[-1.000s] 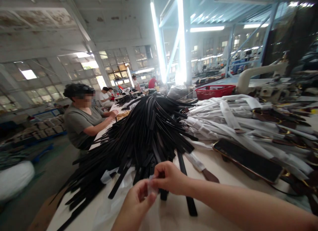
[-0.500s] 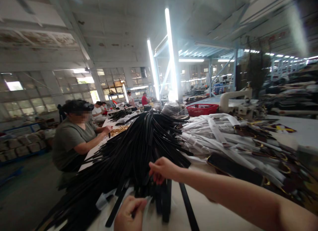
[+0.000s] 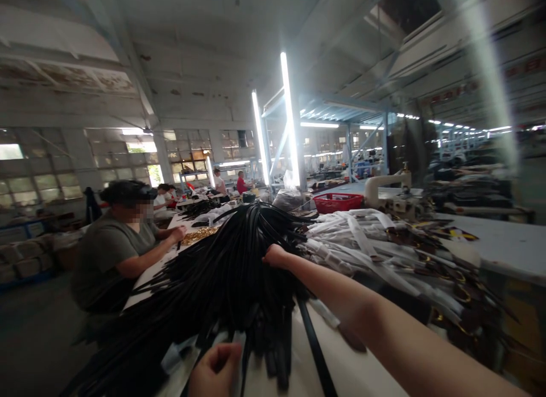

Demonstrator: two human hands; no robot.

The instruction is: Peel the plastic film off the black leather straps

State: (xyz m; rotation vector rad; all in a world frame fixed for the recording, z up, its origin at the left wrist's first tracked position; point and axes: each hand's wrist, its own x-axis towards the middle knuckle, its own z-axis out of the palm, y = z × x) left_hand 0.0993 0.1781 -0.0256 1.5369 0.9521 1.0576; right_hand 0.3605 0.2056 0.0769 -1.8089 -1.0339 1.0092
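Head view: right hand (image 3: pixel 276 255) on crest of black belt straps (image 3: pixel 230 277) heaped mid-bench (image 3: pixel 336 366), fingers curled, any pinch unclear; left hand (image 3: pixel 215 368) at near edge, fingers curled. Straps look light, limp, slippery; best taken by hanging ends.

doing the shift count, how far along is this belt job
Done looks like the belts wrapped in white heaped on the right. In hand: the right hand touches the top of the black straps, and the left hand is at their ends, by a white plastic sheet. Left: that big black heap, still unwrapped, though its count can't be told.
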